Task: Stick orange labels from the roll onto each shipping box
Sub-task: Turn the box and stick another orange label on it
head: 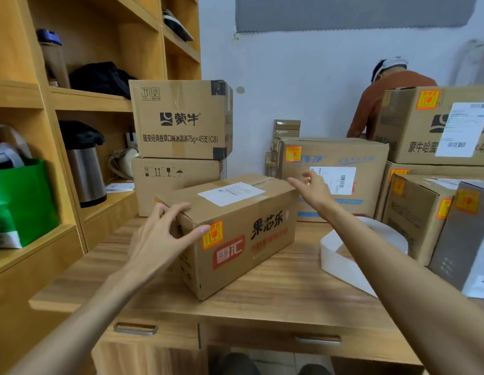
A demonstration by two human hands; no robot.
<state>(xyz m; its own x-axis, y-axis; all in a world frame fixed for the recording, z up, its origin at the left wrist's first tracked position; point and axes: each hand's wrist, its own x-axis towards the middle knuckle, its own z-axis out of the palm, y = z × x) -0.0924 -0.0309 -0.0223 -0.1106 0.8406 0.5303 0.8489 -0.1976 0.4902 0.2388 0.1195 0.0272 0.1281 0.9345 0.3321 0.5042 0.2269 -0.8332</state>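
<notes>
A brown shipping box lies on the wooden desk, with an orange label on its front side and a white waybill on top. My left hand grips its near left corner, thumb on the front by the label, fingers over the top edge. My right hand hovers with spread fingers just beyond the box's far right corner; contact cannot be told. A white roll of label backing lies on the desk to the right, under my right forearm.
Two unlabelled cartons are stacked at the back left. Labelled boxes fill the back and right side. Wooden shelves with a thermos and a green bag stand left. A person in a brown top bends behind the boxes.
</notes>
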